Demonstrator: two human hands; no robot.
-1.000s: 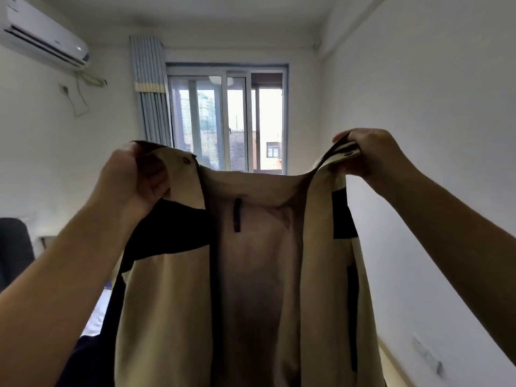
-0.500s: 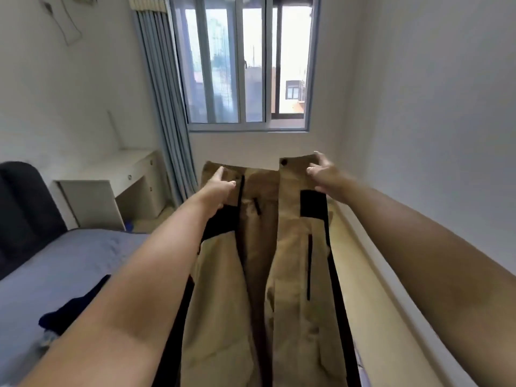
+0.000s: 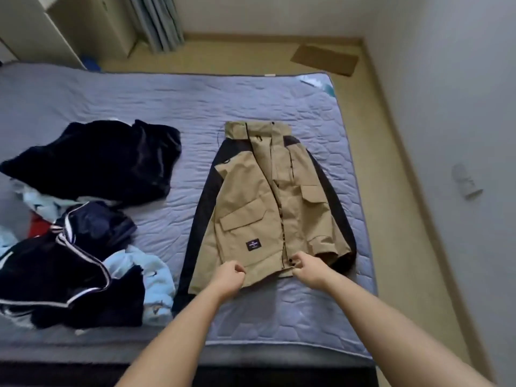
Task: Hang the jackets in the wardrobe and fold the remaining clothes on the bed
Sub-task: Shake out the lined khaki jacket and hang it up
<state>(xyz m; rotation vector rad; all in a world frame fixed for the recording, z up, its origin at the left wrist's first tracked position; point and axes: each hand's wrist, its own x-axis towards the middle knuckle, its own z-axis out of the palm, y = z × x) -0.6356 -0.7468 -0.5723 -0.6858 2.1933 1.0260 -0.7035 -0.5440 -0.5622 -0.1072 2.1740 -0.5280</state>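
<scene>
Nearest, I recorded two bare forearms reaching over the bed's dark near edge. The left hand (image 3: pixel 230 275) had its fingers curled onto the hem of the khaki-and-black woven jacket (image 3: pixel 251 208), gripping the left front panel. The right hand (image 3: pixel 307 268) pinched the hem just beside the snap-fastened front edge. The hands were near each other but not touching.

The jacket lay flat, front up, on the lavender quilted mattress cover (image 3: pixel 167 107), with its collar at the far end. Black sleeves ran down either side. It had two square flap pockets and a small black rectangular label (image 3: pixel 252 245).

To the left sat a crumpled heap: a navy garment with white piping (image 3: pixel 69 261) and a pale blue fleecy piece (image 3: pixel 150 275) just beside the jacket's sleeve. Beyond them lay a black velvety garment (image 3: pixel 106 160).

Farthest, I noted a smooth beige floor (image 3: pixel 251 51), a flat brown cardboard sheet (image 3: pixel 325 60), a grey pleated curtain (image 3: pixel 156 20) and a cream cabinet (image 3: pixel 83 23).
</scene>
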